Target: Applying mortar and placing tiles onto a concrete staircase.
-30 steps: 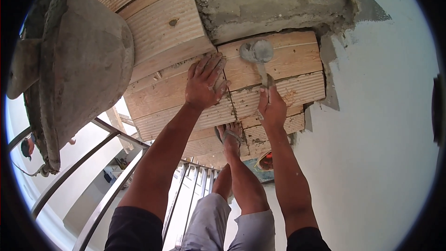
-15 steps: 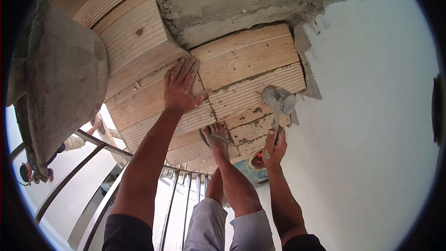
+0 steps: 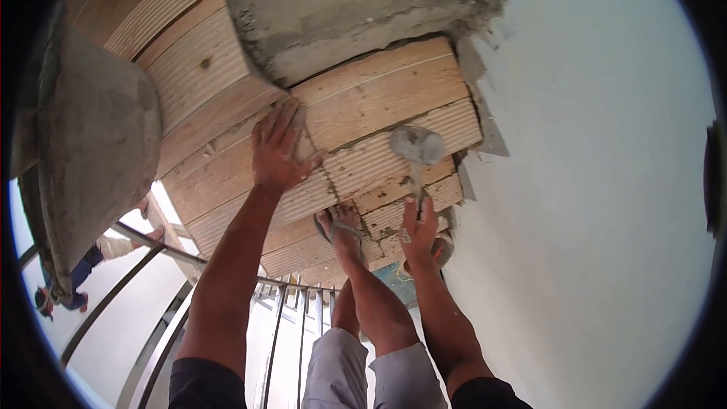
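My left hand (image 3: 279, 150) lies flat with spread fingers on the wood-look stair tiles, next to the seam between two tile sections. In my right hand (image 3: 419, 229) is the handle of a mallet (image 3: 418, 145) with a grey, mortar-smeared head. The mallet head hangs over the ribbed edge strip (image 3: 447, 126) of the right-hand step; whether it touches the tile I cannot tell. Behind that strip lies a smooth wood-look tile (image 3: 386, 98) with specks of mortar on it. My sandalled foot (image 3: 344, 231) rests on the step below, near my left hand.
A large mortar-crusted tub (image 3: 98, 113) stands at the left. Bare concrete steps (image 3: 363, 11) rise at the far side. A white wall (image 3: 575, 182) borders the right, a metal railing (image 3: 174, 254) the lower left. A person (image 3: 79, 265) is beyond the railing.
The mallet and my right hand have shifted left over the ribbed strip. The view has moved slightly; my left hand stays flat on the same tiles.
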The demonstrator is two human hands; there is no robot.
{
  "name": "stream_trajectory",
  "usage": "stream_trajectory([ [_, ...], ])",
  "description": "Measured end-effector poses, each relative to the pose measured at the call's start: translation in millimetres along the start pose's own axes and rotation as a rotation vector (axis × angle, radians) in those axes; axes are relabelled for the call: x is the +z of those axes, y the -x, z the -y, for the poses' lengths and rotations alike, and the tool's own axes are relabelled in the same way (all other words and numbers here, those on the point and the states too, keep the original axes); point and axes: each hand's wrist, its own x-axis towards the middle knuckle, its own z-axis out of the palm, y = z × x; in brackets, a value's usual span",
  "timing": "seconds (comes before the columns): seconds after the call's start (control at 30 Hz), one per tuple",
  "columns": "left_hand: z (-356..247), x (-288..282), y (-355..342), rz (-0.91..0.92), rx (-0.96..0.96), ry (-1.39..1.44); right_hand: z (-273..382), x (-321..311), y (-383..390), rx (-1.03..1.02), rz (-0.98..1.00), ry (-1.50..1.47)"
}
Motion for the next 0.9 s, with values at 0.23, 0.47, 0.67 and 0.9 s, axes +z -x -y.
stream_trajectory([
  [0.23, 1.9, -1.5, 2.6, 0.0, -0.007, 0.018, 2.6, -5.7, 20.3, -0.086, 0.135, 0.009],
  [0.47, 0.8, -2.3, 1.5, -0.007, -0.004, 0.02, -17.8, 24.6, 23.3, -0.267, 0.137, 0.119],
  [0.67, 2.2, 1.0, 3.3, -0.029, 0.007, 0.021, -24.2, 32.3, 25.3, -0.235, 0.122, 0.052],
  [0.9, -1.3, -5.1, 8.2, -0.015, 0.168, 0.045, -3.4, 19.1, 21.2, -0.105, 0.197, -0.052],
])
